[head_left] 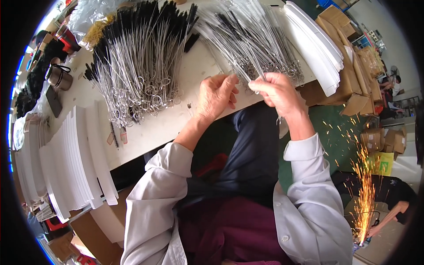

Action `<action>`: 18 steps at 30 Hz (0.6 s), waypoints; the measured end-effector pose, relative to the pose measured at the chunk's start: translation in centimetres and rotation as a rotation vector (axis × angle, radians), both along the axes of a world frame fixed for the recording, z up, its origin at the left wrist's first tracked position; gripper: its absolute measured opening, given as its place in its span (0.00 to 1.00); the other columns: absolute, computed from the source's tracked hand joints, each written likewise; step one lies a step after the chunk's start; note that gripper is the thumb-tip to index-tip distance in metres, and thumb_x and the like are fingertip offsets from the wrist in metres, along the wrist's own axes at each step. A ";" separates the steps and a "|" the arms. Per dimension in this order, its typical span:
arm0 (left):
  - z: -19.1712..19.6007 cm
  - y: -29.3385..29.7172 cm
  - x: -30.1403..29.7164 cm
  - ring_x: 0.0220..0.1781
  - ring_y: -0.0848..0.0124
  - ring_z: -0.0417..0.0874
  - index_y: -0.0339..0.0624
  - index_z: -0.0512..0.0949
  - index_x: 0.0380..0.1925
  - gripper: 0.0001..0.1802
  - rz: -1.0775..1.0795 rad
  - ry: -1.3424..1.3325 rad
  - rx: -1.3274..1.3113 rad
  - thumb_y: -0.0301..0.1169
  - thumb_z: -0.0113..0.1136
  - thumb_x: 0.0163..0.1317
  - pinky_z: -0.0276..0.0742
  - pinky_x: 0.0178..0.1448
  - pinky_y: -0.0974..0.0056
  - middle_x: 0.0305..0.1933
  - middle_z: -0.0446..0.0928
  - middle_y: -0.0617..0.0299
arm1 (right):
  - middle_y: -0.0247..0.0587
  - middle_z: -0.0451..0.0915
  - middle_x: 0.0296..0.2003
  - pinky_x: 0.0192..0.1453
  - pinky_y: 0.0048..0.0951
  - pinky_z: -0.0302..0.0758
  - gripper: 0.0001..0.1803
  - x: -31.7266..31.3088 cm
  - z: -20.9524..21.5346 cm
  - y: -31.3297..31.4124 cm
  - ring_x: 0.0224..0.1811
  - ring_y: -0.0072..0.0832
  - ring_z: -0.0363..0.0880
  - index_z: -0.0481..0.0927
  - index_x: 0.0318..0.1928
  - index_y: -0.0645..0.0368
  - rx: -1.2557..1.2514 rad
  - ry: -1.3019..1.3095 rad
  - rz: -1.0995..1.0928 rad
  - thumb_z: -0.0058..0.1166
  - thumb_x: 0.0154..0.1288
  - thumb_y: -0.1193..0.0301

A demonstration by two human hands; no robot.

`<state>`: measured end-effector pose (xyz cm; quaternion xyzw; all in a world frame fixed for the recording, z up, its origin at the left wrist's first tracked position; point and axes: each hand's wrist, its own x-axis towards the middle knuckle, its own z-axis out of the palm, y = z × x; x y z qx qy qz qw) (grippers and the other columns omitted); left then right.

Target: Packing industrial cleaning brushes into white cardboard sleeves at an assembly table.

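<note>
My right hand (277,92) pinches the ring ends of thin wire-handled brushes from the right-hand heap of brushes (251,39) on the white table (194,70). My left hand (216,95) hovers just left of it at the table's near edge, fingers curled loosely, fingertips close to the same wire ends; whether it holds a wire I cannot tell. A second, bigger heap of black-bristled wire brushes (137,66) lies to the left.
Fanned stacks of white card strips lie at the left (70,159) and at the far right (316,48). A metal cup (59,77) stands far left. Cardboard boxes (353,62) line the right. Sparks (364,194) fly on the floor at lower right.
</note>
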<state>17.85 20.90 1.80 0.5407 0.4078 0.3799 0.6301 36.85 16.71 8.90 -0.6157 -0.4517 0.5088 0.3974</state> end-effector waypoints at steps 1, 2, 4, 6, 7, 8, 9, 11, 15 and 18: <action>0.5 -0.1 -0.1 0.30 0.72 0.85 0.28 0.81 0.52 0.23 -0.028 -0.073 -0.058 0.42 0.61 0.74 0.85 0.32 0.66 0.34 0.83 0.56 | 0.22 0.74 0.21 0.21 0.21 0.56 0.10 -0.2 -0.4 -0.5 0.19 0.09 0.63 0.84 0.29 0.60 -0.039 0.085 0.022 0.68 0.66 0.69; 0.9 -0.3 -0.2 0.33 0.70 0.86 0.27 0.81 0.52 0.26 -0.055 -0.146 -0.117 0.46 0.60 0.75 0.86 0.35 0.64 0.36 0.84 0.54 | 0.21 0.73 0.21 0.21 0.20 0.55 0.09 -0.4 -0.5 -1.1 0.19 0.08 0.62 0.84 0.30 0.59 -0.078 0.171 0.043 0.68 0.66 0.69; 1.3 -0.9 0.1 0.37 0.67 0.87 0.27 0.80 0.49 0.27 -0.083 -0.171 -0.142 0.48 0.60 0.75 0.87 0.38 0.63 0.40 0.84 0.52 | 0.21 0.72 0.20 0.20 0.20 0.55 0.10 -1.4 -0.6 -2.4 0.18 0.08 0.61 0.83 0.29 0.58 -0.090 0.177 0.027 0.68 0.66 0.69; 1.7 -1.2 0.0 0.36 0.66 0.87 0.27 0.80 0.45 0.23 -0.102 -0.310 -0.347 0.43 0.60 0.75 0.88 0.38 0.62 0.39 0.84 0.52 | 0.23 0.75 0.22 0.23 0.19 0.58 0.10 -2.2 -0.7 -3.3 0.21 0.09 0.65 0.84 0.30 0.60 -0.098 0.185 0.084 0.68 0.66 0.68; 1.6 -1.2 -0.1 0.36 0.66 0.87 0.29 0.79 0.42 0.18 -0.099 -0.305 -0.364 0.39 0.59 0.74 0.88 0.38 0.62 0.39 0.84 0.52 | 0.25 0.77 0.24 0.28 0.19 0.63 0.12 -2.8 -0.8 -3.8 0.25 0.10 0.69 0.85 0.31 0.61 -0.029 0.061 0.109 0.67 0.68 0.66; 1.6 -1.3 -0.2 0.36 0.66 0.87 0.29 0.79 0.42 0.18 -0.098 -0.306 -0.363 0.39 0.59 0.74 0.88 0.38 0.62 0.39 0.84 0.52 | 0.27 0.80 0.26 0.32 0.20 0.66 0.15 -3.0 -1.0 -4.1 0.29 0.11 0.72 0.85 0.31 0.63 0.001 0.059 0.147 0.66 0.71 0.63; 1.7 -1.7 -0.5 0.35 0.66 0.87 0.30 0.79 0.42 0.17 -0.071 -0.291 -0.385 0.38 0.58 0.74 0.87 0.38 0.62 0.38 0.84 0.52 | 0.25 0.78 0.25 0.30 0.19 0.64 0.16 -3.1 -0.6 -4.3 0.27 0.11 0.70 0.85 0.33 0.63 0.011 0.050 0.138 0.64 0.73 0.62; 2.1 -2.5 -0.8 0.29 0.65 0.86 0.30 0.79 0.43 0.16 -0.040 -0.251 -0.425 0.37 0.55 0.75 0.84 0.33 0.64 0.32 0.84 0.53 | 0.22 0.73 0.23 0.24 0.17 0.60 0.18 -2.2 -0.5 -4.2 0.22 0.09 0.65 0.85 0.36 0.64 -0.026 0.149 0.083 0.60 0.77 0.60; 2.5 -4.1 -2.3 0.20 0.64 0.82 0.30 0.78 0.44 0.18 -0.089 -0.223 -0.414 0.38 0.53 0.77 0.77 0.26 0.65 0.25 0.81 0.54 | 0.27 0.73 0.25 0.19 0.16 0.56 0.17 -0.1 -1.8 -0.8 0.19 0.10 0.63 0.82 0.43 0.63 0.001 0.330 0.040 0.51 0.82 0.60; 2.2 -5.9 -3.2 0.20 0.65 0.81 0.30 0.77 0.44 0.18 -0.077 -0.267 -0.335 0.39 0.52 0.78 0.77 0.26 0.64 0.24 0.81 0.53 | 0.40 0.82 0.34 0.28 0.21 0.73 0.16 -1.2 -2.1 2.7 0.28 0.21 0.78 0.82 0.44 0.64 0.043 0.350 0.020 0.51 0.81 0.62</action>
